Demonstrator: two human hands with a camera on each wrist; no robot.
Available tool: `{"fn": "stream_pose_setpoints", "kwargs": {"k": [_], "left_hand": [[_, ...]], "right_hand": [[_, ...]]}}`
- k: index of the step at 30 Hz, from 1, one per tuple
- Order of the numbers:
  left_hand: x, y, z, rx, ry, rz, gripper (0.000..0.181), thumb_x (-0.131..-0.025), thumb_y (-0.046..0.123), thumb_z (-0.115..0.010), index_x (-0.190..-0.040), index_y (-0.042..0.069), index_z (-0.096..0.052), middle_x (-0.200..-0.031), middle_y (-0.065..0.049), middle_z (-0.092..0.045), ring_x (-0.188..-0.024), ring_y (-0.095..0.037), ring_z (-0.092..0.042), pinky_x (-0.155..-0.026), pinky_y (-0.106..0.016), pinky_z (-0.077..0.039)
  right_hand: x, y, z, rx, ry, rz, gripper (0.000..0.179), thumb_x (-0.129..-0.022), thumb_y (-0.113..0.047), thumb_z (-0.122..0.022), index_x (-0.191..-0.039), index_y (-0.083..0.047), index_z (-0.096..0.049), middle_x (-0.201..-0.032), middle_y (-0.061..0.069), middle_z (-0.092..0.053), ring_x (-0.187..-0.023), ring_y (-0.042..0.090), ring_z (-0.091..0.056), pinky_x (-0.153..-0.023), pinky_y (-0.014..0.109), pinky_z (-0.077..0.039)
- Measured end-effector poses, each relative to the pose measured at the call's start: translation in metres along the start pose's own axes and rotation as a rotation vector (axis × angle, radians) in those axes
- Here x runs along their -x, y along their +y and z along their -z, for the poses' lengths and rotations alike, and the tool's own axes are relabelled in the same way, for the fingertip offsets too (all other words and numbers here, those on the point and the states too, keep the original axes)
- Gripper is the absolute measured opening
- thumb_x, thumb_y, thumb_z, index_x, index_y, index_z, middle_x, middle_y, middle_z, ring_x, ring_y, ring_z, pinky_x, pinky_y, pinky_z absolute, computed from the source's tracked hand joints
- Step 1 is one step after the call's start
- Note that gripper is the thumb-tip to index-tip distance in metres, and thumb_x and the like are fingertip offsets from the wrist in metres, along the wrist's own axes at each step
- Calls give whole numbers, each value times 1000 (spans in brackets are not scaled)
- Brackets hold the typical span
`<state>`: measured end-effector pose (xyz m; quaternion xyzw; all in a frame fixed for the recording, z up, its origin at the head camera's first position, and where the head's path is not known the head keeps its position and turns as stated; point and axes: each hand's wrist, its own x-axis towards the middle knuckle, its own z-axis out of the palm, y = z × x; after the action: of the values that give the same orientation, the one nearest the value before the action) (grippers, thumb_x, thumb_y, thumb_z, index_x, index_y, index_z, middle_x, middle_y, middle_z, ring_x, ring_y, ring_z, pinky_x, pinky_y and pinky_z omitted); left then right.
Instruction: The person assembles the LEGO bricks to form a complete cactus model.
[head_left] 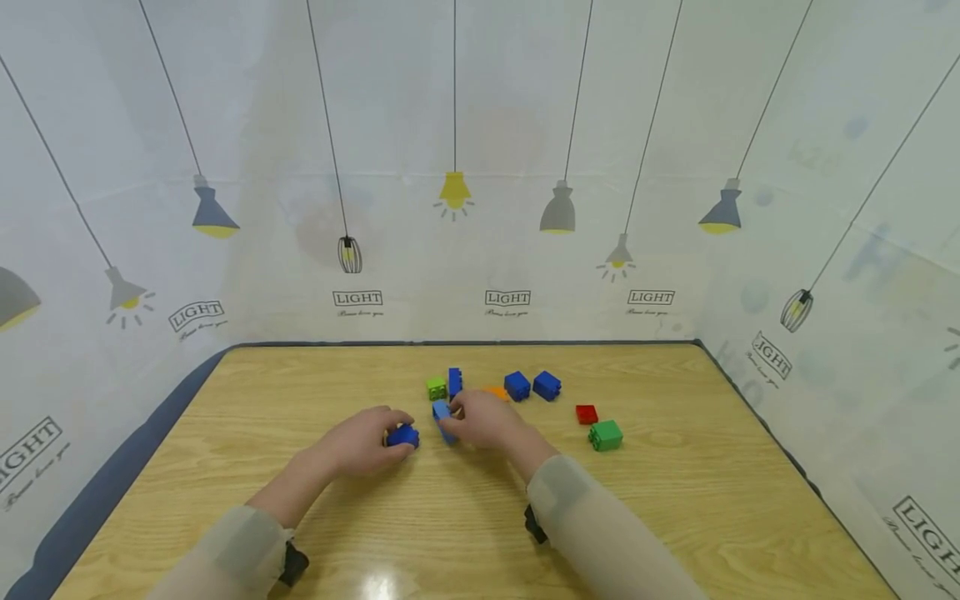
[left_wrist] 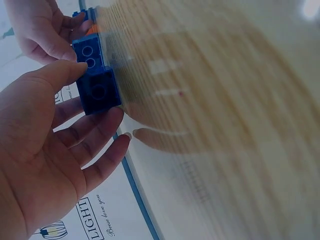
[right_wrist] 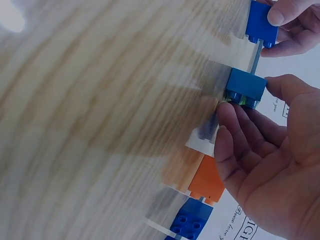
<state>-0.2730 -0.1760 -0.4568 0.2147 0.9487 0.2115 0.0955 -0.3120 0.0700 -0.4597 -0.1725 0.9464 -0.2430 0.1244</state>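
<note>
My left hand [head_left: 366, 442] grips a dark blue toy building brick [head_left: 402, 437] between thumb and fingers, low over the wooden table. In the left wrist view this brick [left_wrist: 100, 92] shows its hollow underside. To its right, my right hand [head_left: 486, 421] pinches a light blue brick [head_left: 442, 421]. From the right wrist, the light blue brick [right_wrist: 246, 84] sits between thumb and fingertips, its studs turned toward the fingers. A gap separates the two held bricks there. An orange brick [head_left: 495, 392] lies partly hidden behind my right hand.
Behind the hands lie a lime green brick [head_left: 437, 388] and an upright dark blue brick [head_left: 455, 382]. Two more dark blue bricks [head_left: 517, 386] lie farther right. A red brick [head_left: 587, 414] and a green brick [head_left: 606, 436] lie on the table's [head_left: 697, 500] right side.
</note>
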Motion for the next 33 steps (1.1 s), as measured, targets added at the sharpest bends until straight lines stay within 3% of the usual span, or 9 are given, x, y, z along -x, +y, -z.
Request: {"fn": "stream_pose_setpoints", "kwargs": {"k": [6, 17, 26, 33], "left_hand": [[-1, -1, 0, 4, -5, 3, 45, -103, 30, -77, -142, 8, -69, -124, -9, -73, -111, -23, -70, -102, -53, -60], [-3, -1, -3, 0, 5, 16, 43, -104, 28, -76, -141, 9, -69, -127, -9, -73, -114, -24, -70, -105, -53, -59], [1, 1, -3, 21, 24, 39, 42, -104, 26, -76, -142, 11, -69, -133, -12, -73, -121, -28, -71, -106, -54, -59], [0, 6, -2, 29, 38, 32, 41, -103, 26, -78, -140, 12, -68, -130, -11, -74, -117, -25, -71, -102, -52, -61]], "right_hand": [[4, 3, 4, -31, -26, -4, 42, -103, -35, -73, -135, -7, -73, -128, 9, -78, -101, 19, -72, -98, 44, -62], [15, 8, 11, -43, -38, -3, 22, -98, -29, -79, -111, -12, -72, -99, -1, -72, -84, 15, -63, -78, 34, -56], [21, 21, 15, -16, -31, 21, 19, -96, -28, -80, -106, -14, -71, -98, -2, -70, -85, 15, -61, -81, 34, -55], [34, 34, 23, -72, -20, 29, 18, -96, -26, -80, -107, -15, -72, -104, -2, -72, -92, 15, -63, -87, 38, -57]]}}
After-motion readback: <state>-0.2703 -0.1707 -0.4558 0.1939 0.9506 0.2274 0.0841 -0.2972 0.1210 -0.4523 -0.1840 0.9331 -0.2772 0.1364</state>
